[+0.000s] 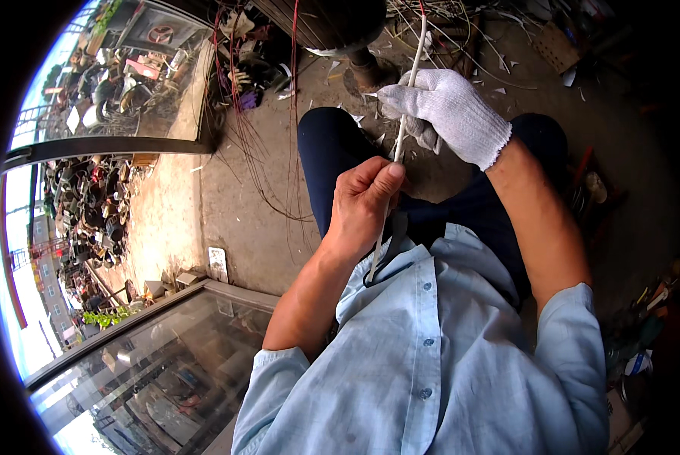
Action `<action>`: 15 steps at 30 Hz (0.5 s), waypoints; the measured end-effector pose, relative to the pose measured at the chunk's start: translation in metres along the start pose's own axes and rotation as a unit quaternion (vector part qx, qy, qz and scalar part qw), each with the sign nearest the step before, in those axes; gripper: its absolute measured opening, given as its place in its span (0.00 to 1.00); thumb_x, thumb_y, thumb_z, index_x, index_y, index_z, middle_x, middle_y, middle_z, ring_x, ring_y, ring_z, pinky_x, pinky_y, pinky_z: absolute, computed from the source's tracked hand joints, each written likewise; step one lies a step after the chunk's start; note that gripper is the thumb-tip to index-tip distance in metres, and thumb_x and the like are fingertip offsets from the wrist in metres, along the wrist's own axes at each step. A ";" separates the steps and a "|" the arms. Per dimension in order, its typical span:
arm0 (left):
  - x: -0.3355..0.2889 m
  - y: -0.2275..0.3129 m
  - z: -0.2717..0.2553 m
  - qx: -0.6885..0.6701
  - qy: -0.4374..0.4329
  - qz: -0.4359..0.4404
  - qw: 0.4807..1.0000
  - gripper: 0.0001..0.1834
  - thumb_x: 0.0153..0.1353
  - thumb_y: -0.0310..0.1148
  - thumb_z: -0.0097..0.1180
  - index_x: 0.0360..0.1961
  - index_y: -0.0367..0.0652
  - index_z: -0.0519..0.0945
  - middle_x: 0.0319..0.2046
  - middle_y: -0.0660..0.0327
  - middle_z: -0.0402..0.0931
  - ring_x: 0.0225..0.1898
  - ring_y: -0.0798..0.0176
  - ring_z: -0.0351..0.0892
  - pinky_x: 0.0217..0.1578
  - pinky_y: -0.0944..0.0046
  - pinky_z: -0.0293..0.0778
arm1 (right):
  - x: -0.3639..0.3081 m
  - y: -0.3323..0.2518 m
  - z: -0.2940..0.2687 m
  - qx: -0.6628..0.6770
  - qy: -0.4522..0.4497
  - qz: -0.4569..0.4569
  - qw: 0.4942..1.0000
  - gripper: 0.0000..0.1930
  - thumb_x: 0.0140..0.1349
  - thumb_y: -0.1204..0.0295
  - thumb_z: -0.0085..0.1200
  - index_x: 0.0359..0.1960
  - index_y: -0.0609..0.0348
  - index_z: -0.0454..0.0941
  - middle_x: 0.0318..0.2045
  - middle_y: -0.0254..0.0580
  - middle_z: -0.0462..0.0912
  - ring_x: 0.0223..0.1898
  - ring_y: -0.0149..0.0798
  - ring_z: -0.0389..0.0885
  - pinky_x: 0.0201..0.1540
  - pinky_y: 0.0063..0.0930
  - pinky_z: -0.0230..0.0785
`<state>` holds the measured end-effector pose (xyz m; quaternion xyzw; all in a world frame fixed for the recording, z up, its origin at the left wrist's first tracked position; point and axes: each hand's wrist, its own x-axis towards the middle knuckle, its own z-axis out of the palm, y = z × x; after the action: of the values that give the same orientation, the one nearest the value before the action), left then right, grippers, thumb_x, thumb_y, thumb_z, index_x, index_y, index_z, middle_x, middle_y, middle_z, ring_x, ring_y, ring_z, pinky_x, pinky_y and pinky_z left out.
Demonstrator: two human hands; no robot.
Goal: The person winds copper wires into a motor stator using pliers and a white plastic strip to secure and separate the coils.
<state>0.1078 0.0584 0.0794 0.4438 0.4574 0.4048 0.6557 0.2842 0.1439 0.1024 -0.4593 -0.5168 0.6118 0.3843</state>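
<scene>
A white cable (417, 54) runs up from my lap between both hands, with a red end showing at the top of the view. My bare left hand (363, 199) is closed round its lower part, thumb on top. Just above, my right hand (448, 106), in a white knitted glove, closes on the same cable with thumb and fingers. A small pale pointed piece juts out beside the gloved thumb; whether it is a blade or a strip of sheath I cannot make out. The cable's lower end (374, 262) hangs by my shirt.
Thin red wires (253, 148) dangle at the left over the concrete floor (256, 246). A dark round drum-like object (325, 23) stands ahead on a post. White scraps and loose cables (499, 57) litter the ground beyond my knees. Glazed door frames (112, 148) are at the left, with heaped scrap outside.
</scene>
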 end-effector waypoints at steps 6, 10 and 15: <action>-0.006 -0.001 -0.004 0.009 -0.008 -0.032 0.999 0.17 0.70 0.39 0.55 0.27 0.38 0.78 0.17 0.67 0.69 0.18 0.75 0.62 0.19 0.74 0.58 | -0.006 -0.009 0.003 0.065 0.053 0.040 0.996 0.18 0.68 0.56 0.56 0.36 0.61 0.81 0.16 0.27 0.73 0.15 0.19 0.66 0.17 0.15 0.57; -0.009 -0.005 -0.003 -0.034 -0.027 -0.053 0.998 0.18 0.69 0.41 0.56 0.28 0.37 0.79 0.18 0.65 0.71 0.18 0.74 0.64 0.20 0.73 0.59 | -0.014 -0.011 0.008 0.100 0.039 0.052 0.993 0.15 0.67 0.59 0.57 0.35 0.60 0.80 0.18 0.29 0.75 0.14 0.21 0.67 0.16 0.17 0.58; -0.016 -0.010 -0.013 -0.049 -0.056 -0.062 0.995 0.18 0.69 0.40 0.56 0.28 0.36 0.79 0.19 0.64 0.72 0.18 0.73 0.64 0.20 0.73 0.60 | -0.012 -0.004 0.006 0.134 0.050 0.058 0.988 0.13 0.67 0.61 0.57 0.35 0.59 0.80 0.16 0.29 0.73 0.12 0.21 0.64 0.14 0.18 0.54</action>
<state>0.0922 0.0435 0.0717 0.4041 0.4265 0.3596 0.7249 0.2820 0.1315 0.1083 -0.4629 -0.3824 0.6732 0.4315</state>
